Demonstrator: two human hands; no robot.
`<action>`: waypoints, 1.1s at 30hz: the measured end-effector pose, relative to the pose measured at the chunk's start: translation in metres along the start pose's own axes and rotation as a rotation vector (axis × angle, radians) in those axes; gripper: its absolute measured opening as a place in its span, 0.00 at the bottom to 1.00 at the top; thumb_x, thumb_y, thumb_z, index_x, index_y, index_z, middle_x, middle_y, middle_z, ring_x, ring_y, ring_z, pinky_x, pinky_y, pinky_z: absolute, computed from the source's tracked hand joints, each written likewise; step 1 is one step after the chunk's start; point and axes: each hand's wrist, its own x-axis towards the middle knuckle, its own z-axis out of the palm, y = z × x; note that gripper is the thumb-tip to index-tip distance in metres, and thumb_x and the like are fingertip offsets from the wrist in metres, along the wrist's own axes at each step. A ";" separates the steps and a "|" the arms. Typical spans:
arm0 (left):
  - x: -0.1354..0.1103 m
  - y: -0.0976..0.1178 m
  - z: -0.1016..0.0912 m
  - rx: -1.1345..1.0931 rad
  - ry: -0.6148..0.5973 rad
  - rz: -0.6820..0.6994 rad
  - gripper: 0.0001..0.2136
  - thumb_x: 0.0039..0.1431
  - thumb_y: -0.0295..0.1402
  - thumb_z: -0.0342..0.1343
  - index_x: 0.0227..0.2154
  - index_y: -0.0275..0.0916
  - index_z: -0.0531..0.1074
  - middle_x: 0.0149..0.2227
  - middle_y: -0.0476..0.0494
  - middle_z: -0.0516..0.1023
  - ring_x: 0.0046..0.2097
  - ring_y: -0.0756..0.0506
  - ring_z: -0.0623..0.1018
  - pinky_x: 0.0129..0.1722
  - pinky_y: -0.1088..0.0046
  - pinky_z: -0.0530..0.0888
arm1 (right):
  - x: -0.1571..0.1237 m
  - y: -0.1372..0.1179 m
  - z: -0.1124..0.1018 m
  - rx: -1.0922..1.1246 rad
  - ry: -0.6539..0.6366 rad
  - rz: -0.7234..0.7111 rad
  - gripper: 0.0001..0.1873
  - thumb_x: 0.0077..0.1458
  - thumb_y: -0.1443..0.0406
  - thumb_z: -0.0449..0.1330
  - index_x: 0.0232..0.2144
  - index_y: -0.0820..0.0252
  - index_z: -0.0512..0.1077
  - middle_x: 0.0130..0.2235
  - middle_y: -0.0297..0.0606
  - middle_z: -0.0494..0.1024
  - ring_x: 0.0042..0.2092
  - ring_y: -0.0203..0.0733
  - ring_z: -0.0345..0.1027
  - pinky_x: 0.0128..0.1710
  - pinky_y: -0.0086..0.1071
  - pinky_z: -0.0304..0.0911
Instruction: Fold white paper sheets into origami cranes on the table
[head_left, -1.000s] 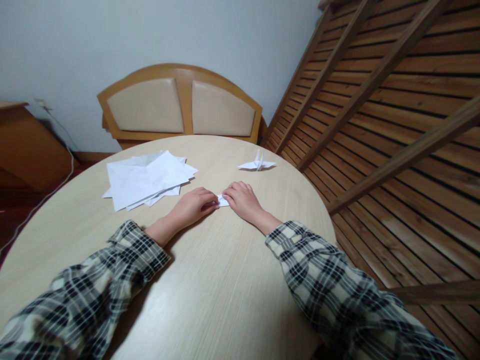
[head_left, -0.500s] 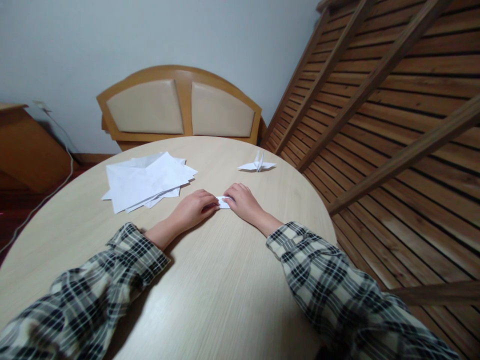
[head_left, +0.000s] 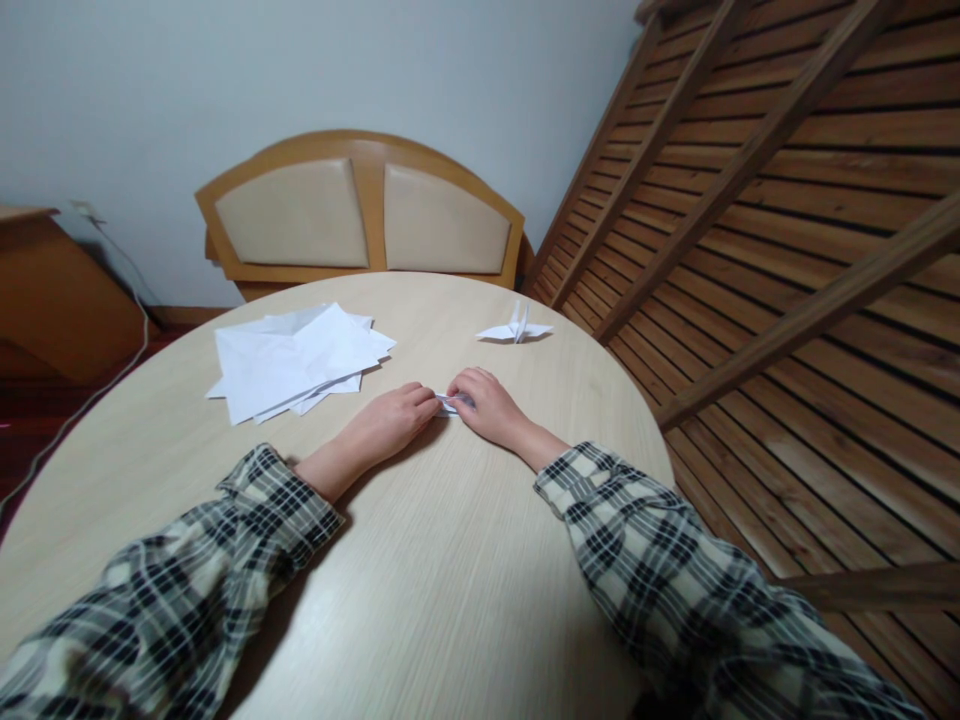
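Note:
A small piece of folded white paper [head_left: 448, 404] lies on the round light-wood table [head_left: 420, 580], between my two hands. My left hand [head_left: 394, 418] rests on the table with its fingers curled and its fingertips pinching the paper's left end. My right hand [head_left: 486, 402] presses its closed fingers on the paper's right end. Most of the paper is hidden under my fingers. Both forearms wear checked sleeves.
A loose stack of white sheets [head_left: 294, 360] lies to the left of my hands. A finished white paper crane [head_left: 516, 327] stands farther back on the right. A wooden chair [head_left: 360, 215] is behind the table. Slatted wooden boards [head_left: 787, 230] lean at the right.
My hands have closed in on each other, and less of the folded paper shows between the fingertips than one second ago. The sheets and the crane have not moved.

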 end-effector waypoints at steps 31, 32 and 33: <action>0.003 -0.004 -0.002 0.090 0.085 -0.098 0.09 0.67 0.32 0.50 0.38 0.36 0.75 0.37 0.39 0.78 0.41 0.40 0.73 0.40 0.63 0.69 | -0.001 -0.008 -0.005 -0.159 0.039 -0.078 0.13 0.64 0.62 0.56 0.34 0.59 0.78 0.35 0.38 0.81 0.39 0.40 0.70 0.44 0.36 0.53; 0.004 -0.004 -0.002 0.078 0.084 -0.101 0.09 0.66 0.31 0.50 0.37 0.35 0.75 0.36 0.39 0.78 0.40 0.40 0.73 0.39 0.63 0.69 | -0.001 -0.009 -0.006 -0.161 0.047 -0.084 0.13 0.64 0.61 0.56 0.34 0.59 0.78 0.35 0.37 0.82 0.39 0.40 0.71 0.45 0.36 0.53; 0.004 -0.004 -0.001 0.068 0.087 -0.106 0.09 0.66 0.31 0.50 0.36 0.34 0.74 0.34 0.38 0.78 0.39 0.41 0.73 0.39 0.64 0.69 | -0.001 -0.010 -0.007 -0.164 0.059 -0.085 0.13 0.64 0.61 0.56 0.34 0.58 0.78 0.35 0.37 0.82 0.39 0.40 0.71 0.46 0.37 0.52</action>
